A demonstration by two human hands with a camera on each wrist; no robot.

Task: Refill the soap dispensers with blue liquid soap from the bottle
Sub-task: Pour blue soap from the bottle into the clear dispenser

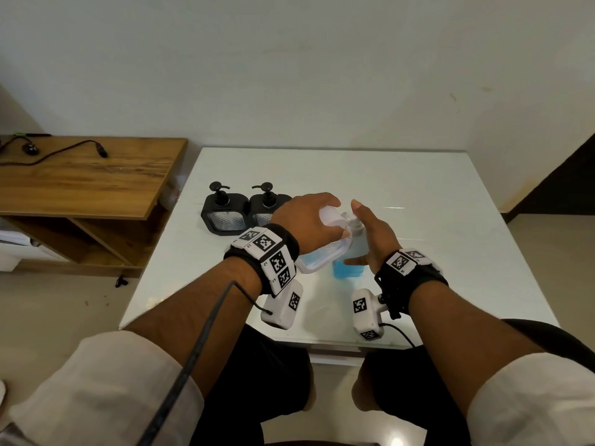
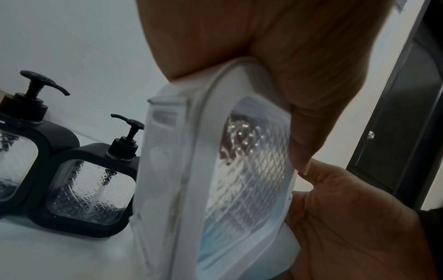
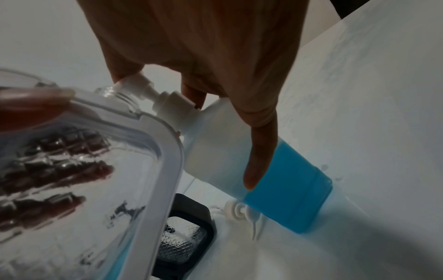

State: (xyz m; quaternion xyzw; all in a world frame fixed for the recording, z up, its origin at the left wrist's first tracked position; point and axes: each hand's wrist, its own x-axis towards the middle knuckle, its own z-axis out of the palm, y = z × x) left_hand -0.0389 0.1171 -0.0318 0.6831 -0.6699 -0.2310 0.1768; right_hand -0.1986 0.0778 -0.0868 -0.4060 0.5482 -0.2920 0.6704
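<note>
**Soap pumped from bottle toward a tilted white dispenser**

On the white table (image 1: 418,194), near its middle, a white-framed soap dispenser (image 2: 215,170) is gripped by the left hand (image 1: 306,217), whose fingers are curled over its upper end. It is held tilted, its open threaded neck turned toward the bottle of blue liquid soap (image 3: 282,181), and a shallow layer of blue soap is seen in its lower end. The bottle is stood on the table just beside the dispenser, roughly half filled, its white pump nozzle set at the open neck. The right hand (image 1: 373,239) is laid over the bottle: the pump head is touched by one fingertip, and another finger is stretched straight down the bottle's side. A loose white pump (image 3: 242,212) is seen lying on the table by the bottle's base. Two black-framed dispensers (image 1: 222,210) (image 1: 267,207) with black pumps fitted are stood side by side, touching, behind and left of the hands.
</note>
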